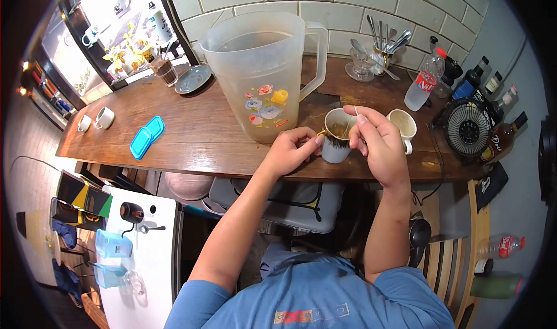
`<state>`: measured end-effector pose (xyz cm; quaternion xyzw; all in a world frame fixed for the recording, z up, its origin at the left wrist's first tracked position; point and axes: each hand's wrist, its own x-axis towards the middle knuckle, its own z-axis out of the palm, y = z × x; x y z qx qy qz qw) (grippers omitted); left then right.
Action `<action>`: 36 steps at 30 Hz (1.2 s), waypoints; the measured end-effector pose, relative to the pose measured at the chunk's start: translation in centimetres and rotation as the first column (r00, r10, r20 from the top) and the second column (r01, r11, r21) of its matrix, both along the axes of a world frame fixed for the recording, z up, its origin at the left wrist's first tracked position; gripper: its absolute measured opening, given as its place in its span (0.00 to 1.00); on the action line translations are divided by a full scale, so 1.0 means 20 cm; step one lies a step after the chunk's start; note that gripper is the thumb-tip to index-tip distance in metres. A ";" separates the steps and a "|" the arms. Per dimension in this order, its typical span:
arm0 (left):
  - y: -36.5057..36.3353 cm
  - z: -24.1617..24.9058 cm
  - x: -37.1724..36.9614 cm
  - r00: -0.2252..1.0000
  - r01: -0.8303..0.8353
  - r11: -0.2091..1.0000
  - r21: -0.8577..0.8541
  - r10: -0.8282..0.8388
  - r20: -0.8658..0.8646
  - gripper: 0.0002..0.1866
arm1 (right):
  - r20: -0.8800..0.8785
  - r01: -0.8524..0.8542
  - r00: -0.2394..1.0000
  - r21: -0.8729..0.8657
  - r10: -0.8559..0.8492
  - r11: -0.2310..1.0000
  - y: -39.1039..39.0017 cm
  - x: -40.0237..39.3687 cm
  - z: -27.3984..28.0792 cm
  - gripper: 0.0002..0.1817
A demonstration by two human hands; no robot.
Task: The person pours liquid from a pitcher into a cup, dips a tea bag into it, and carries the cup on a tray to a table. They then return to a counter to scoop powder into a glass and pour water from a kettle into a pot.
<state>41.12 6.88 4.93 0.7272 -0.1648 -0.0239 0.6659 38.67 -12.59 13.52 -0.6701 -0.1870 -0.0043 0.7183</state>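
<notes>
A white mug (335, 153) with a dark, streaked band and a gold handle stands near the counter's front edge, brownish liquid inside. My left hand (295, 149) is closed at its handle, fingers against the mug's left side. Over the rim, my right hand (380, 140) pinches a thin, pale, stick-like thing (356, 111) that reaches down into the mug; its lower end is hidden in the liquid. Just right of that hand sits a second cream mug (402, 120). Behind my left hand rises a large translucent pitcher (255, 74) with printed flowers.
Metal cutlery stands in a cup (381, 56) beside a glass dessert bowl (361, 68). At right are a plastic bottle (425, 82), several dark bottles and a small fan (467, 127). A blue lid (147, 137), small cups (105, 118) and a plate (194, 80) lie left.
</notes>
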 end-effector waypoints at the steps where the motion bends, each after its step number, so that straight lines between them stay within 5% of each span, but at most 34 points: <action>1: 0.00 0.00 0.00 1.000 0.000 1.000 0.010 0.000 -0.003 0.15 | 0.005 0.013 1.000 -0.010 -0.013 1.000 0.00 0.00 -0.01 0.17; 6: 0.00 -0.01 0.01 1.000 -0.004 1.000 -0.009 0.004 -0.019 0.14 | 0.153 0.048 0.986 0.072 -0.058 0.996 -0.01 -0.03 0.04 0.16; 12: 0.00 0.00 0.00 1.000 0.008 1.000 0.020 -0.008 0.012 0.13 | 0.017 0.062 0.998 -0.019 -0.062 0.998 0.01 -0.02 -0.01 0.15; 17: -0.01 0.00 0.00 1.000 -0.001 1.000 0.006 0.001 0.014 0.14 | 0.238 0.049 0.969 0.093 -0.070 0.994 0.00 -0.07 0.07 0.15; 20: 0.00 -0.01 0.01 1.000 0.014 1.000 0.013 -0.014 0.023 0.14 | 0.182 0.009 0.983 0.129 -0.033 0.992 0.00 -0.07 0.08 0.15; 23: 0.00 -0.01 0.01 1.000 0.007 1.000 0.009 -0.007 0.010 0.14 | 0.094 0.056 0.994 0.005 -0.056 0.998 0.01 -0.02 0.00 0.15; 33: 0.00 0.00 0.01 1.000 0.000 1.000 0.024 -0.001 0.018 0.15 | 0.206 0.020 0.978 0.043 -0.029 0.999 0.00 -0.02 0.08 0.15; 36: -0.01 0.00 0.01 1.000 -0.007 1.000 0.011 0.007 0.023 0.15 | 0.147 0.109 0.985 -0.101 -0.093 0.989 0.01 0.01 0.01 0.15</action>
